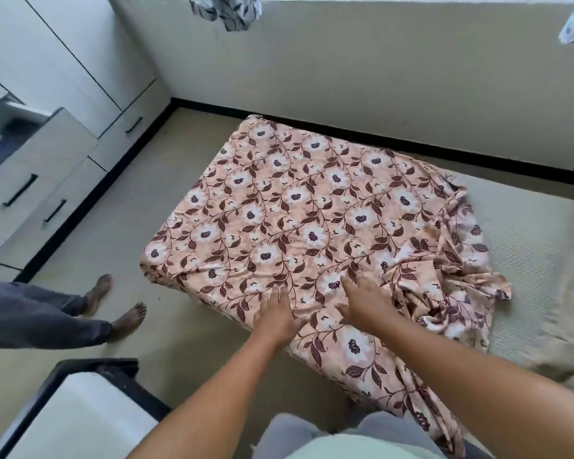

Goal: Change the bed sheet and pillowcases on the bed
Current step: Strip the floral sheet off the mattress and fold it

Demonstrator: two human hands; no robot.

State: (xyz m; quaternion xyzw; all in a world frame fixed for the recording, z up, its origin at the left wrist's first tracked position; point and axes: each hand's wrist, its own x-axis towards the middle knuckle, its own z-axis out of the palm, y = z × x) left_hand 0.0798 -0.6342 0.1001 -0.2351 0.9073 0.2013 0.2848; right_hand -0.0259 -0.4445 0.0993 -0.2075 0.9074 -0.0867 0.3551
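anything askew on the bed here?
Yes. The floral sheet lies smooth on the left but is bunched in a crumpled heap along its right side, leaving the mattress bare there. The left hand and right hand rest flat on it near the front edge.

The floral bed sheet is thin matt cloth, smooth in the middle and crumpled at its right edge. The bare mattress shows cream, finely dimpled fabric. The drawer fronts are smooth and pale, with matt black handles.
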